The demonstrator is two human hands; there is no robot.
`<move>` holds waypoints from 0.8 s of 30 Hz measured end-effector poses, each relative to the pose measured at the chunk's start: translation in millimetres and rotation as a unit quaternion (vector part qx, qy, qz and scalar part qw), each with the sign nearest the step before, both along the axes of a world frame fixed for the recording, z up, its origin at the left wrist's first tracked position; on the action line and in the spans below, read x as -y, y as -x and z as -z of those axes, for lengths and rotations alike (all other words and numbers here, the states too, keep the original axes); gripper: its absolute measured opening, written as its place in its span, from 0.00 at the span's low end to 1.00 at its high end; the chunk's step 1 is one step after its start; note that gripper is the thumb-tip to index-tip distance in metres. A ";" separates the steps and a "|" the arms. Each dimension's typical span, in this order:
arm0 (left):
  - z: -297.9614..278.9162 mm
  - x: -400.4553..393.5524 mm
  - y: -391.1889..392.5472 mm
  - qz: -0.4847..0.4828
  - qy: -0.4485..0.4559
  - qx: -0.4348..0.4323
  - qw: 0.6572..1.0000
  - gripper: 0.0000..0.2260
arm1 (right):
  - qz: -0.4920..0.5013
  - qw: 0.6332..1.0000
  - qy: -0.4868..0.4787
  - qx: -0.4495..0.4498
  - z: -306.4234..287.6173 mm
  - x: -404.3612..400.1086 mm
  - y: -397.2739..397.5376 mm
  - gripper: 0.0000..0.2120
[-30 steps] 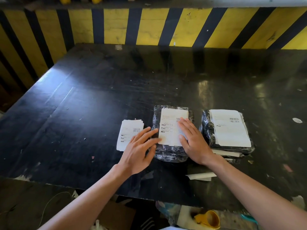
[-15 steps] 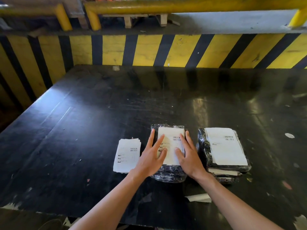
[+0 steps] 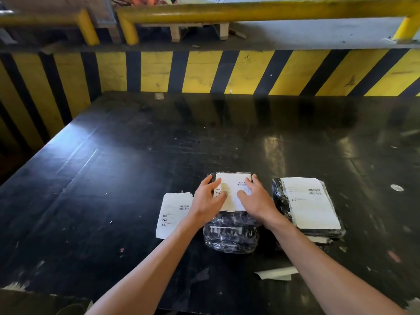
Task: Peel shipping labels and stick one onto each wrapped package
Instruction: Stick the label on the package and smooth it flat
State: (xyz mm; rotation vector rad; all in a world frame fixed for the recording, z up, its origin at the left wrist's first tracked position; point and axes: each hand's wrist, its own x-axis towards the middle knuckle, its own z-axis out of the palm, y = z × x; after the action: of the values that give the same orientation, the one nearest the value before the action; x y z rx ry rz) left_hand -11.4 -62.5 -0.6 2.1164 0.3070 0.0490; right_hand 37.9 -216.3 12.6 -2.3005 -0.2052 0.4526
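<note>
A white label (image 3: 231, 196) is pressed flat onto the black wrapped package (image 3: 230, 233) at table (image 3: 113, 178) centre by the left hand (image 3: 208, 200) and right hand (image 3: 256, 200), fingers spread and nearly straight. A label stack (image 3: 172, 214) is seen just left; labelled packages (image 3: 311, 205) are stacked right.

Both hands cover much of the label (image 3: 231, 196) on the middle package (image 3: 230, 233), hiding its lower print. Text on the label stack (image 3: 172, 214) at left is too small to read. The right pile (image 3: 309, 208) conceals its lower packages. Both forearms are cut off at the near edge.
</note>
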 end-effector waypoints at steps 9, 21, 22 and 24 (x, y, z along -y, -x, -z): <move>-1.0 -1.7 -7.0 -0.044 0.048 -0.006 0.998 0.21 | -0.001 1.000 0.003 0.015 -6.5 0.8 -2.4 0.25; -42.0 -2.1 -22.7 -0.071 0.091 -0.022 0.993 0.17 | 0.026 1.000 0.002 0.004 -49.9 -6.5 -29.6 0.19; -46.1 -2.8 -25.3 -0.075 0.086 -0.009 0.993 0.18 | 0.019 1.000 -0.004 0.020 -57.4 -7.6 -32.8 0.22; -55.7 -2.1 -27.3 -0.081 0.059 0.029 0.995 0.19 | 0.007 0.998 -0.013 0.067 -68.9 -7.2 -36.0 0.24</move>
State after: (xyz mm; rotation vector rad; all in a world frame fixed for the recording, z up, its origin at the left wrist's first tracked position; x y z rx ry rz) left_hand 16.0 -60.4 55.1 1.9653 0.4357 0.1827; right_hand 73.9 -209.1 81.5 -2.3066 -0.2587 0.2855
